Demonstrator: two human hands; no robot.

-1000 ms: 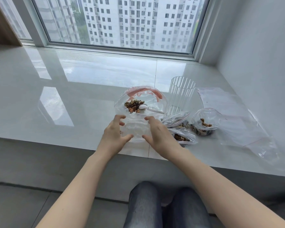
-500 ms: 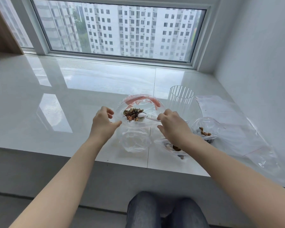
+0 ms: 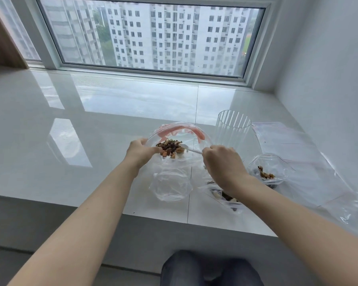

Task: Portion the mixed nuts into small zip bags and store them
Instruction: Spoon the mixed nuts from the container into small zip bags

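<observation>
Near the counter's front edge, my left hand [image 3: 142, 151] grips the bowl [image 3: 196, 159] of mixed nuts [image 3: 170, 148] while my right hand [image 3: 222, 162] pinches the spoon [image 3: 191, 150], ready to scoop toward the empty bag [image 3: 171, 185].

A glossy white tiled bench [image 3: 91, 129] fills the middle of the frame. Right of centre it carries a clear bowl [image 3: 196, 159] of mixed nuts [image 3: 170, 148], a ribbed clear cup [image 3: 233, 129], an empty zip bag [image 3: 171, 187], two filled bags [image 3: 267, 172] and a large flat bag [image 3: 310, 162] at right.
</observation>
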